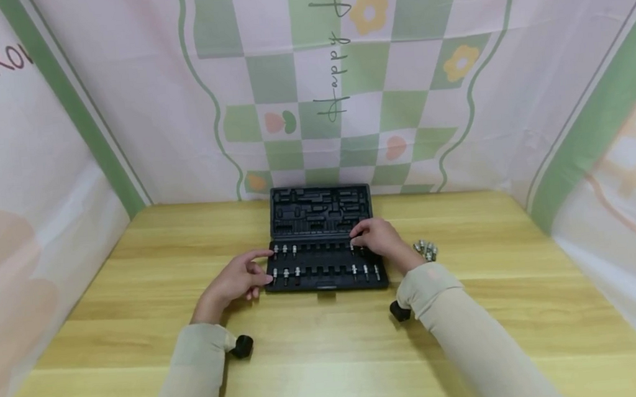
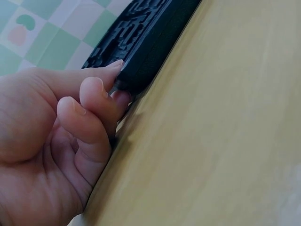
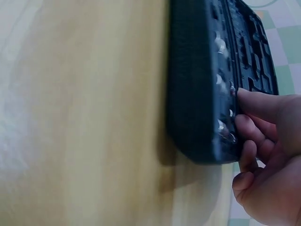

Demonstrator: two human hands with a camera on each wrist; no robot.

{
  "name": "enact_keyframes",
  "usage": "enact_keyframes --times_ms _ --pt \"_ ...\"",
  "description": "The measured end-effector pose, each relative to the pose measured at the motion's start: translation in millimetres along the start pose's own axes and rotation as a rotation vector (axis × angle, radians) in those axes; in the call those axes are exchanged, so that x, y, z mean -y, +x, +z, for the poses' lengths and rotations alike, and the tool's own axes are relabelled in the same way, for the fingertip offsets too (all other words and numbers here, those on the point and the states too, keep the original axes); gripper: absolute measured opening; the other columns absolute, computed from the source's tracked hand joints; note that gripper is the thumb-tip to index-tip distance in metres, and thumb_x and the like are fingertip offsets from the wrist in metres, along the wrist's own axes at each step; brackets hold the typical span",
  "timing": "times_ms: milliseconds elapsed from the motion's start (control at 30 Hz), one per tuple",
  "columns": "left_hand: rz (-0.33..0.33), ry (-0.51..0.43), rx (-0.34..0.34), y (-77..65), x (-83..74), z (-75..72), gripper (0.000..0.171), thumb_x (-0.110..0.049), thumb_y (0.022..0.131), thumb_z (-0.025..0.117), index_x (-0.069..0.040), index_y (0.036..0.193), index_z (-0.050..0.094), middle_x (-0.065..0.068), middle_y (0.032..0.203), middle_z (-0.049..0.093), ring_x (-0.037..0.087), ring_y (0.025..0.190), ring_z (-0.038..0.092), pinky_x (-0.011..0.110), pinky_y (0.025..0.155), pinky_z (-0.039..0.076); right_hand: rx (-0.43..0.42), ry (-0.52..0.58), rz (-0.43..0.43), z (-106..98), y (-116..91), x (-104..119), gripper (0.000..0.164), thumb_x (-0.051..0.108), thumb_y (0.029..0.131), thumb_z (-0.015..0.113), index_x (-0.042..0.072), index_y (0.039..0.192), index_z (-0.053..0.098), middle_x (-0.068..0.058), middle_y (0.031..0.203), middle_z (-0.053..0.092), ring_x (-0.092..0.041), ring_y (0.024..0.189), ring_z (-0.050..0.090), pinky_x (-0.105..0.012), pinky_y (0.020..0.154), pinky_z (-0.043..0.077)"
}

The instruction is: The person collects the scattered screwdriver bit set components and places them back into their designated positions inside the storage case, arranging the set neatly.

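1. Left hand [image 1: 235,280], its grip spread, touches the left edge of the case [image 1: 323,259] on the desk [image 1: 319,360].
2. Right hand [image 1: 380,238] pinches a bit [image 1: 352,247] in the back row, apparently seating it.
3. Next likely: press it snug, release; loose bits [image 1: 426,250] lie beside.

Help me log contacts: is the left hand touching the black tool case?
Touching. The left wrist view shows the left hand with its thumb tip against the edge of the black tool case.
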State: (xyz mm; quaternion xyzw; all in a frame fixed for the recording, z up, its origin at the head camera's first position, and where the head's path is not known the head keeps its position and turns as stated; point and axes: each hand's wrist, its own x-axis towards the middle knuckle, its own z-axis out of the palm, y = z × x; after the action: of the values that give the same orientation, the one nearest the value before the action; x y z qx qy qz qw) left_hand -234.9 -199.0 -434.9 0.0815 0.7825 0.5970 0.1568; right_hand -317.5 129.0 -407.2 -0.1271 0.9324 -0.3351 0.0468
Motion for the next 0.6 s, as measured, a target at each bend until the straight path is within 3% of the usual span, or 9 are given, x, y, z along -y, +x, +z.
enact_keyframes --times_ms 133,300,600 --pt "0.006 0.011 0.002 0.3 0.8 -0.2 0.06 -0.001 0.093 0.064 -0.007 0.148 0.039 0.017 0.088 0.062 0.017 0.05 0.053 0.029 0.045 0.046 0.038 0.006 -0.025 -5 -2 -2 0.016 0.012 0.092 0.067 0.002 0.104 0.072 -0.01 0.09 0.065 -0.023 0.075 0.057 -0.037 0.067 0.047" --pt "-0.002 0.017 0.002 1.7 0.6 0.0 0.059 -0.001 0.093 0.063 -0.009 0.147 0.04 0.016 0.088 0.063 0.017 0.05 0.053 0.028 0.046 0.047 0.016 0.005 -0.01 -11 -5 -13 0.017 0.013 0.093 0.066 0.004 0.106 0.072 -0.011 0.096 0.065 -0.024 0.081 0.058 -0.039 0.07 0.048" --pt "-0.003 0.01 0.002 2.2 3.0 -1.1 0.06 -0.001 0.093 0.064 -0.009 0.147 0.04 0.016 0.088 0.062 0.016 0.05 0.053 0.029 0.046 0.047 -0.023 0.016 -0.009 -27 -10 -31 0.015 0.01 0.093 0.064 0.001 0.104 0.071 -0.01 0.086 0.064 -0.022 0.073 0.055 -0.034 0.064 0.045"
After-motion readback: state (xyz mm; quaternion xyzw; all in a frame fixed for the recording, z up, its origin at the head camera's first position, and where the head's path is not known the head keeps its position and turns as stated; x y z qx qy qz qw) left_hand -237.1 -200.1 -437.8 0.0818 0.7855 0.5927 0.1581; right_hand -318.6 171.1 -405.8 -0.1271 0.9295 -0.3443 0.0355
